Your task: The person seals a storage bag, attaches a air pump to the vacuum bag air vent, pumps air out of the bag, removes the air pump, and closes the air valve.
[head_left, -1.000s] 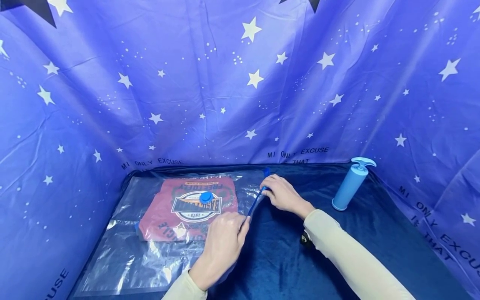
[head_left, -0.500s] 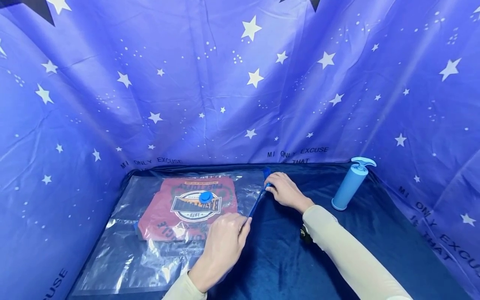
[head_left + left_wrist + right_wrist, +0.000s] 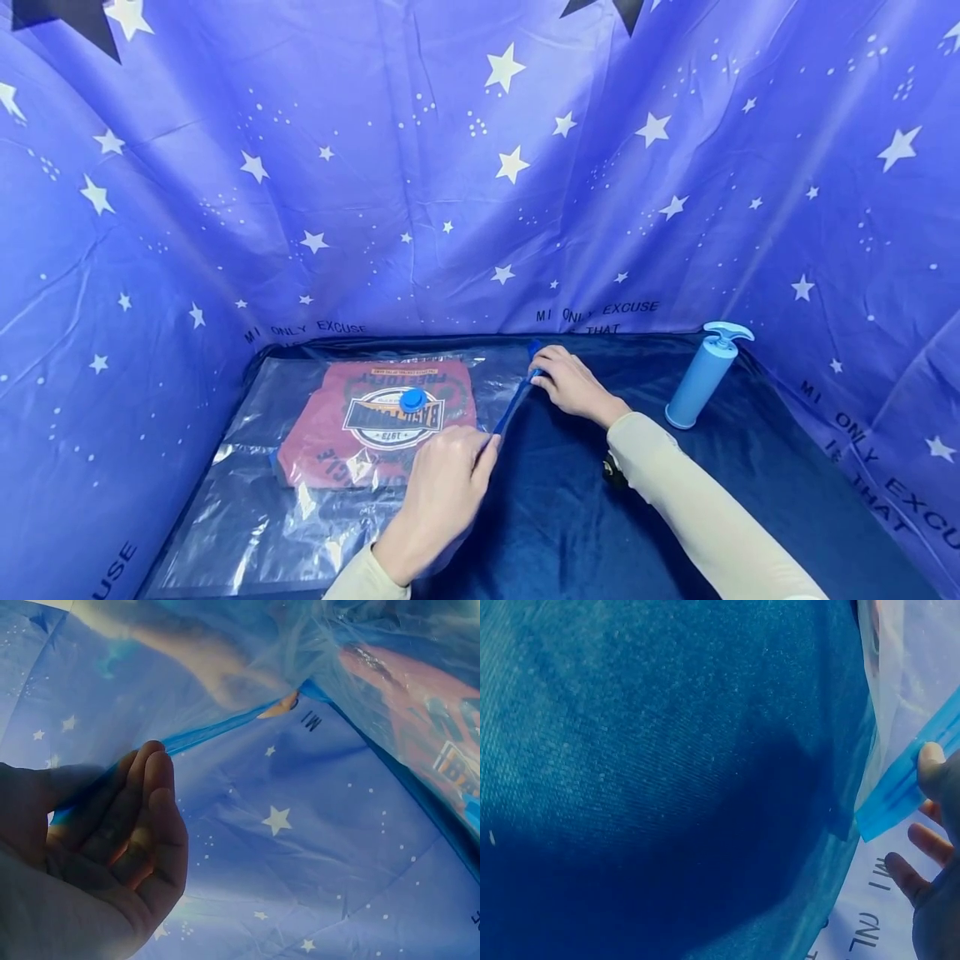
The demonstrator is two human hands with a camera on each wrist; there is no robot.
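Note:
A clear vacuum storage bag (image 3: 247,508) lies flat at the left of the dark blue cloth, with a round blue valve (image 3: 412,401) on top. Inside it shows a folded red garment (image 3: 315,433) with a printed badge. My left hand (image 3: 446,479) pinches the blue zip strip (image 3: 510,408) on the bag's right edge between thumb and fingers. Farther along the same strip, close to the far corner, my right hand (image 3: 570,383) pinches it too. In the right wrist view, the thumb (image 3: 932,761) presses on the strip while the other fingers curl behind.
A light blue hand pump (image 3: 701,379) with a T-shaped handle stands upright at the back right. The dark blue cloth (image 3: 592,533) covers the work surface. Purple star-printed curtains (image 3: 420,167) enclose the back and both sides.
My right hand has slid a little along the zip strip toward the far corner. The left hand stays at nearly the same place on the strip.

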